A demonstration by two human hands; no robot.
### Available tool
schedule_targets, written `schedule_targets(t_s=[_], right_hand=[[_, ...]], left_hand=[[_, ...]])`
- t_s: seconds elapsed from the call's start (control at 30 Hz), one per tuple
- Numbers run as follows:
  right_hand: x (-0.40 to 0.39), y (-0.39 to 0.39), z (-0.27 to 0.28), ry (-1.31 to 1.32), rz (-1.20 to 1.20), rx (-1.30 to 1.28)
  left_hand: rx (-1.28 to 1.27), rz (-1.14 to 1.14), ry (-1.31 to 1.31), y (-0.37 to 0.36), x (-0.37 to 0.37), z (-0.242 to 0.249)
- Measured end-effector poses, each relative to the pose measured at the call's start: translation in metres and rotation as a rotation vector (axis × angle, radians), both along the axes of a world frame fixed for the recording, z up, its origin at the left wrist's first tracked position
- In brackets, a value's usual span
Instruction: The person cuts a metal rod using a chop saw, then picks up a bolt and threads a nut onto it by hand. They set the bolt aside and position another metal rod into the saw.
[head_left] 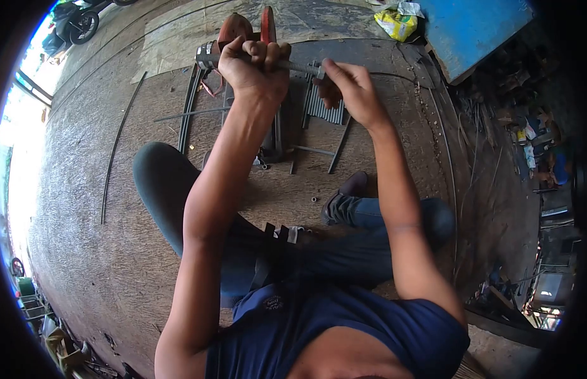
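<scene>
My left hand (257, 66) is closed around a grey threaded rod (298, 66) held roughly level above the floor. At the rod's left end sits a thicker ridged grey piece (208, 58). My right hand (351, 91) has its thumb and fingers curled at the rod's right end, on what looks like a nut (319, 71); the fingers partly hide it. Just beyond my left hand stands a red machine (236, 28) with a red upright part, its base hidden behind my hand and forearm.
Below the rod lies a row of short grey rods (325, 108). Long thin bars (123, 145) lie on the brown floor (85, 189). A small ring or nut (314, 199) lies near my boot (344, 201). A blue panel (473, 31) and yellow bag (396, 24) are at the upper right.
</scene>
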State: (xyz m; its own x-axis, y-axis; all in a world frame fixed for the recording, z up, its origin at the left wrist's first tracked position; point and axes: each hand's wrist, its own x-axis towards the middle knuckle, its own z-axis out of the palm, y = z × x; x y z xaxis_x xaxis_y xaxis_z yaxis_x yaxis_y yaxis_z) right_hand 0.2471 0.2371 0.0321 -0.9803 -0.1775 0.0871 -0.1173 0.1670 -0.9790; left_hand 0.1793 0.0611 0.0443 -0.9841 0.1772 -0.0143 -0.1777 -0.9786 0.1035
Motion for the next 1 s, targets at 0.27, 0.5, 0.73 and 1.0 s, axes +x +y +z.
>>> schedule_targets(t_s=[0.27, 0.5, 0.73, 1.0], right_hand=[[0.002, -0.006, 0.001, 0.292, -0.073, 0.073], [-0.005, -0.008, -0.013, 0.454, -0.059, 0.090], [-0.007, -0.005, -0.013, 0.347, -0.017, 0.178], [-0.005, -0.024, -0.014, 0.512, -0.156, -0.076]], left_hand=[[-0.091, 0.044, 0.015, -0.002, -0.006, -0.001], [-0.088, 0.040, 0.000, -0.001, -0.009, -0.004], [-0.098, 0.070, 0.038, -0.003, -0.008, -0.008], [-0.100, 0.064, 0.044, -0.002, -0.007, -0.006]])
